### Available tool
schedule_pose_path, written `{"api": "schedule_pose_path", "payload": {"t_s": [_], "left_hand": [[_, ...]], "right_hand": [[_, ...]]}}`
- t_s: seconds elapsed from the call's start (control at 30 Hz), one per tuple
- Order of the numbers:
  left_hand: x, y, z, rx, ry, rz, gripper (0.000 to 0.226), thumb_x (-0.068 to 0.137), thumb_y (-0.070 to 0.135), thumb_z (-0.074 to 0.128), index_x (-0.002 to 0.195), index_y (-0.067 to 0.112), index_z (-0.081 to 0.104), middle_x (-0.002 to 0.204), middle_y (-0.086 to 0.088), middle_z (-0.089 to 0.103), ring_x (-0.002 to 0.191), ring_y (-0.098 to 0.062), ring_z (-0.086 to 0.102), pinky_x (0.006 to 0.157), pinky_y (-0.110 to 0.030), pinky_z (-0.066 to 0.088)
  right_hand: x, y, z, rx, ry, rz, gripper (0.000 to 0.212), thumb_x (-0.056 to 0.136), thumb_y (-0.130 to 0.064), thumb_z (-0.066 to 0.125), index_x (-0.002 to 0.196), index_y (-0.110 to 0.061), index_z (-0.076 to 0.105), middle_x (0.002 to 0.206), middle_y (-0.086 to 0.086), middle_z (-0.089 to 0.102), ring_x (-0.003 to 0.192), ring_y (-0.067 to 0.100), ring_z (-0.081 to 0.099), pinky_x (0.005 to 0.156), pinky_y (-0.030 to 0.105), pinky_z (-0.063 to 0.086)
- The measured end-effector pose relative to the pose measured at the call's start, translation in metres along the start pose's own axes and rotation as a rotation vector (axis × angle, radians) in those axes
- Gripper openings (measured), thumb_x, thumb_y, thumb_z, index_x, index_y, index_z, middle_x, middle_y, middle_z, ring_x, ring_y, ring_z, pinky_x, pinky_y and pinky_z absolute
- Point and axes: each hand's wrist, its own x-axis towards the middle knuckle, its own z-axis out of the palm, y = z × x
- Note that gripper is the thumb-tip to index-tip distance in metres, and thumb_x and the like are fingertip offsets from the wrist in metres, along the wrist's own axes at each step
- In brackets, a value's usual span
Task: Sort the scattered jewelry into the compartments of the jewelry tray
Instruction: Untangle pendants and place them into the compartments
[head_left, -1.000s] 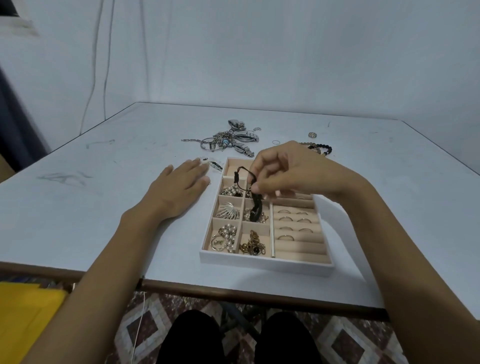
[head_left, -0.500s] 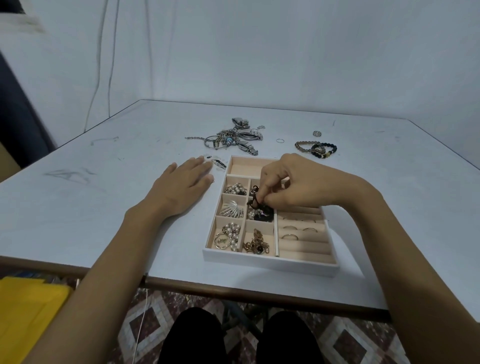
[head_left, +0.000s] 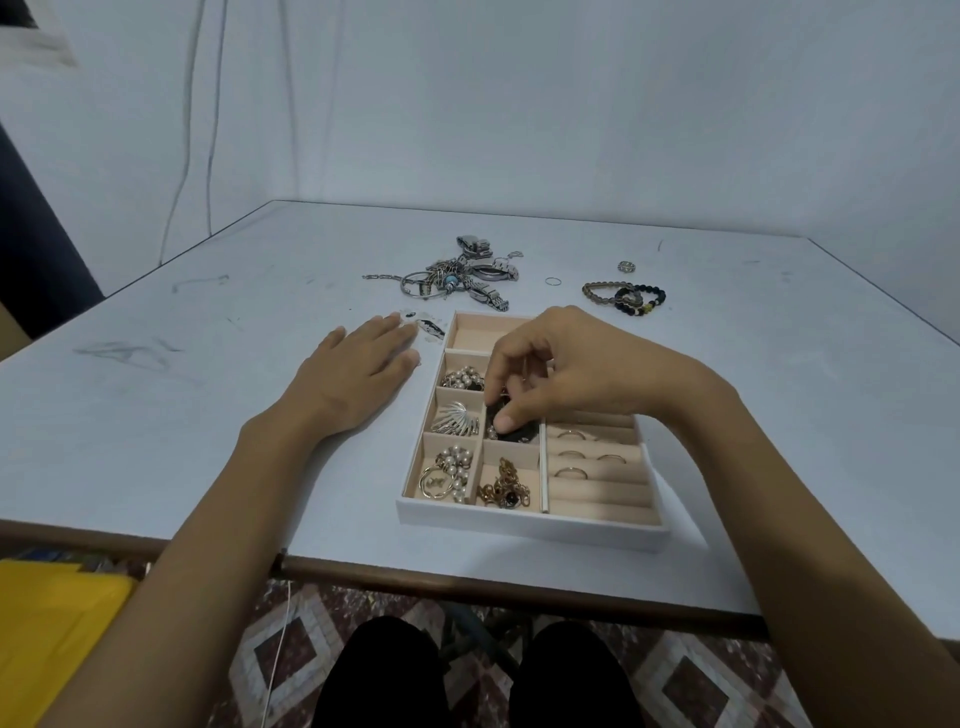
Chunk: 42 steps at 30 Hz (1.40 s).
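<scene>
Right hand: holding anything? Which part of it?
Right hand fingertips press a black piece down into a middle tray compartment, touching its top; a true pinch can't be told. Left hand lies flat, empty.

right hand (head_left: 566, 374) lowered, black piece (head_left: 511, 426) (once dangling) now in tray compartment

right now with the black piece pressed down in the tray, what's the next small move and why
Probably let go and lift the right hand clear. Its fingertips press the black corded piece into a middle compartment of the white jewelry tray with beige lining, so it looks placed. The tangled silver pile of watches and chains and the dark beaded bracelets lie unsorted beyond the tray. The left hand rests flat on the table.
</scene>
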Motion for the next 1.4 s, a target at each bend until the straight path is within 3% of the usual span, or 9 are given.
{"api": "schedule_pose_path", "payload": {"t_s": [0.17, 0.33, 0.5, 0.7, 0.83, 1.0, 1.23, 1.3, 1.4], "left_hand": [[-0.001, 0.0, 0.0, -0.001, 0.0, -0.002, 0.049, 0.102, 0.039, 0.027, 0.149, 0.025, 0.026, 0.158, 0.005, 0.017, 0.146, -0.01, 0.012, 0.119, -0.038, 0.005], [-0.001, 0.0, 0.0, -0.005, 0.001, -0.001, 0.049, 0.102, 0.038, 0.027, 0.149, 0.025, 0.026, 0.158, 0.005, 0.017, 0.146, -0.01, 0.012, 0.119, -0.038, 0.005], [-0.001, 0.001, 0.0, 0.002, 0.003, 0.002, 0.049, 0.102, 0.038, 0.027, 0.149, 0.024, 0.026, 0.158, 0.004, 0.017, 0.146, -0.011, 0.012, 0.119, -0.039, 0.006], [-0.002, 0.003, -0.001, -0.01, 0.004, 0.003, 0.049, 0.102, 0.037, 0.027, 0.149, 0.023, 0.027, 0.158, 0.004, 0.018, 0.146, -0.012, 0.012, 0.119, -0.039, 0.006], [-0.003, 0.003, -0.001, -0.011, 0.006, 0.004, 0.049, 0.102, 0.037, 0.027, 0.149, 0.023, 0.027, 0.158, 0.004, 0.018, 0.146, -0.011, 0.011, 0.119, -0.038, 0.005], [-0.003, 0.003, -0.002, -0.009, -0.002, -0.002, 0.049, 0.102, 0.038, 0.026, 0.149, 0.025, 0.026, 0.158, 0.005, 0.017, 0.146, -0.01, 0.011, 0.119, -0.037, 0.005], [-0.003, 0.005, -0.001, -0.011, 0.023, 0.011, 0.047, 0.102, 0.035, 0.029, 0.148, 0.023, 0.029, 0.158, 0.004, 0.02, 0.145, -0.011, 0.015, 0.119, -0.038, 0.006], [-0.002, 0.004, 0.0, -0.005, 0.022, 0.015, 0.049, 0.102, 0.04, 0.027, 0.148, 0.024, 0.03, 0.157, 0.004, 0.022, 0.145, -0.011, 0.017, 0.119, -0.038, 0.007], [0.0, 0.002, -0.001, -0.013, 0.036, 0.021, 0.071, 0.086, 0.059, 0.017, 0.145, 0.025, 0.035, 0.154, 0.004, 0.029, 0.142, -0.013, 0.026, 0.117, -0.039, 0.015]], "right_hand": [[0.001, -0.002, 0.003, -0.007, 0.024, -0.014, 0.012, 0.069, -0.018, 0.084, 0.077, -0.017, 0.076, 0.06, -0.014, 0.064, 0.053, -0.001, 0.051, 0.055, 0.015, 0.041], [0.0, 0.0, 0.001, -0.052, 0.038, -0.007, 0.007, 0.071, -0.023, 0.083, 0.074, -0.019, 0.078, 0.075, -0.008, 0.067, 0.064, 0.004, 0.053, 0.073, 0.037, 0.049], [0.0, -0.001, 0.002, -0.036, 0.032, -0.011, 0.009, 0.07, -0.019, 0.084, 0.074, -0.018, 0.076, 0.058, -0.016, 0.064, 0.053, 0.0, 0.048, 0.053, 0.013, 0.038], [0.0, 0.004, 0.0, -0.001, 0.035, -0.011, 0.013, 0.079, -0.031, 0.076, 0.074, -0.02, 0.078, 0.075, 0.007, 0.072, 0.062, 0.022, 0.052, 0.059, 0.034, 0.04], [-0.005, 0.001, -0.009, 0.073, 0.045, -0.041, 0.014, 0.084, -0.028, 0.071, 0.087, -0.016, 0.077, 0.081, 0.0, 0.074, 0.062, 0.025, 0.055, 0.063, 0.036, 0.046], [-0.006, 0.01, -0.031, 0.172, 0.255, 0.063, 0.012, 0.086, -0.02, 0.068, 0.095, -0.014, 0.075, 0.067, -0.012, 0.068, 0.057, 0.008, 0.049, 0.049, 0.013, 0.038], [0.023, 0.065, -0.06, 0.096, 0.609, 0.35, 0.012, 0.081, -0.012, 0.066, 0.09, -0.015, 0.074, 0.066, -0.005, 0.062, 0.052, 0.003, 0.047, 0.057, 0.02, 0.04], [0.038, 0.084, -0.065, -0.051, 0.634, 0.435, 0.016, 0.079, -0.015, 0.067, 0.094, -0.015, 0.073, 0.077, -0.001, 0.067, 0.06, 0.008, 0.054, 0.068, 0.028, 0.047], [0.062, 0.103, -0.068, -0.267, 0.628, 0.495, 0.021, 0.082, -0.02, 0.067, 0.102, -0.016, 0.07, 0.103, 0.002, 0.069, 0.096, 0.021, 0.062, 0.078, 0.03, 0.047]]}}
